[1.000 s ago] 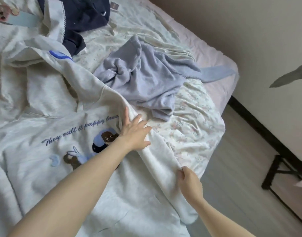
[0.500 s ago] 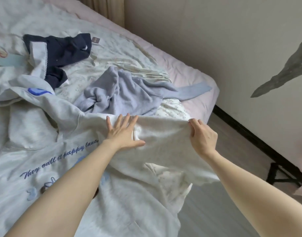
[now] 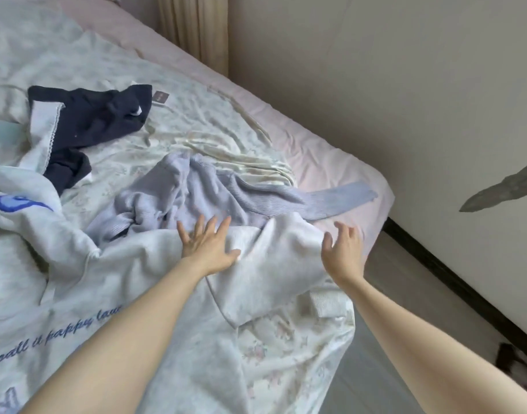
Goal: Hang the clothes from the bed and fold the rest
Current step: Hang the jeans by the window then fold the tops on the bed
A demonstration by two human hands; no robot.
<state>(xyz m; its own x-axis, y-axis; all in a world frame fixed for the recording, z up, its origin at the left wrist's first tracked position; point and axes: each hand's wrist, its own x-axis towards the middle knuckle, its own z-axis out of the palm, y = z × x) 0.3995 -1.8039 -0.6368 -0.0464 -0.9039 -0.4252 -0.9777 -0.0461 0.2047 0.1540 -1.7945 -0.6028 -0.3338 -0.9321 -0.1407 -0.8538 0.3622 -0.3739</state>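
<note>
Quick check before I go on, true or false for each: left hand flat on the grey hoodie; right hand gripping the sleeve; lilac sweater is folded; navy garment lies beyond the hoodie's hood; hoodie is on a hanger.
1. The left hand lies flat on the grey hoodie. True.
2. The right hand grips the sleeve. False: its fingers are spread and hold nothing.
3. The lilac sweater is folded. False: it lies crumpled on the bed.
4. The navy garment lies beyond the hood. True.
5. The hoodie is on a hanger. False: it lies spread on the bed.
</note>
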